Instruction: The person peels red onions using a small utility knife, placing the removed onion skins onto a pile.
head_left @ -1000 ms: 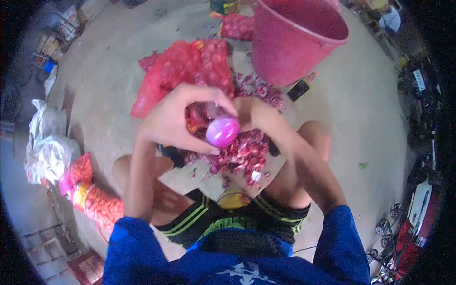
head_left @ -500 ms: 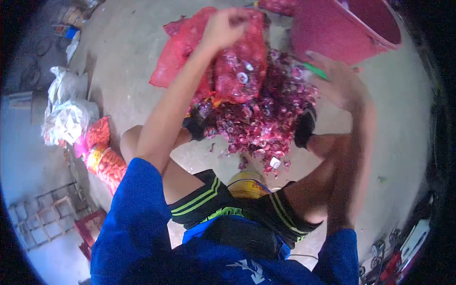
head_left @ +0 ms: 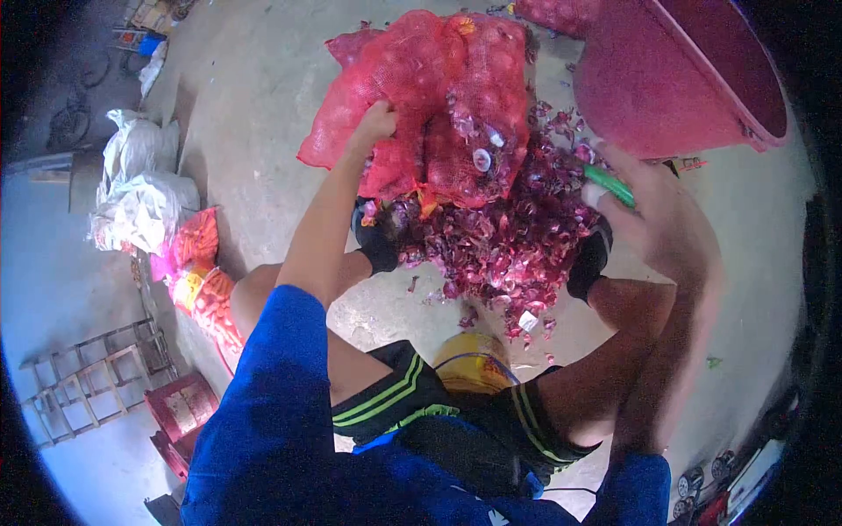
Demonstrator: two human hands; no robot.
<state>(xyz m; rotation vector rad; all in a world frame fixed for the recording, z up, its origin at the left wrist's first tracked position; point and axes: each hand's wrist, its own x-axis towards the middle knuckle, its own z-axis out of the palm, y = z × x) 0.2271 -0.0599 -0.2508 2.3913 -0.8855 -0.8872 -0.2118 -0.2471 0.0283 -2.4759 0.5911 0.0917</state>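
Note:
Two red mesh bags stand side by side on the floor in front of me: the left mesh bag (head_left: 395, 74) and the right mesh bag (head_left: 491, 74), full of round red onions. My left hand (head_left: 379, 123) is closed in a fist against the left bag and appears to grip its mesh. On the right, my blurred right hand (head_left: 649, 202) is wrapped around a green-handled tool (head_left: 610, 185); no blade can be made out. A heap of red onion skins (head_left: 500, 237) lies between my feet, and loose skins cling to the right bag.
A large pink tub (head_left: 649, 96) stands tilted at the upper right, beside another mesh bag (head_left: 557, 13). Below me is a yellow bucket (head_left: 474, 359). White sacks (head_left: 140, 206) and an orange-red filled bag (head_left: 210, 307) lie along the left, near a metal rack (head_left: 96, 377).
My left hand has come down and left from the top of the bags to the left bag's near side. The right hand is lower, still with the green-handled tool. The view has shifted.

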